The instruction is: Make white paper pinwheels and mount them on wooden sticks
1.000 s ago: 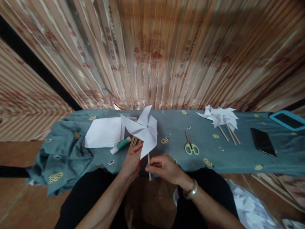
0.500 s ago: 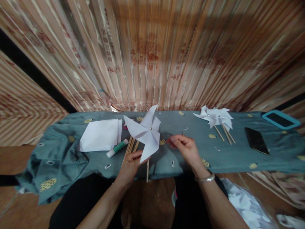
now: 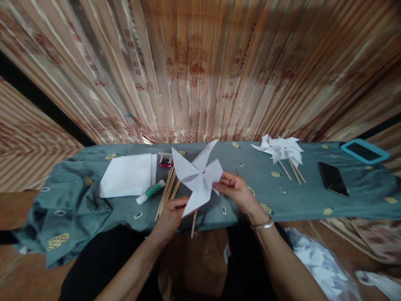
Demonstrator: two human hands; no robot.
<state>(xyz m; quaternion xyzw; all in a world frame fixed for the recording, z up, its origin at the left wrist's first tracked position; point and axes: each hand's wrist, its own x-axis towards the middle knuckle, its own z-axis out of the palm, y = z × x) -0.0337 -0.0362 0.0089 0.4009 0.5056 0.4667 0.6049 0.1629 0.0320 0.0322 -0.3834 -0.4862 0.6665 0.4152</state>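
Observation:
A white paper pinwheel (image 3: 194,180) with a silver pin at its centre is raised above the cloth in front of me. My left hand (image 3: 173,214) is closed at its lower blade, and the end of a wooden stick (image 3: 193,228) sticks out beneath. At the right edge, my right hand (image 3: 236,191) pinches a blade between thumb and fingers. Left of the pinwheel lie several loose wooden sticks (image 3: 164,193), a glue stick (image 3: 151,192) with a green label, and a small red box (image 3: 165,159) of dark bits. How the left fingers sit behind the paper is hidden.
A stack of white paper (image 3: 127,175) lies left on the green patterned cloth (image 3: 216,219). To the right are finished pinwheels (image 3: 285,149), a black phone (image 3: 332,179) and a blue-framed tablet (image 3: 365,151). A plastic bag of white paper pieces (image 3: 319,261) stands on the floor.
My right hand has moved left from beside the pinwheel and taken hold of a blade. The pinwheel has turned slightly, and the red box shows more fully.

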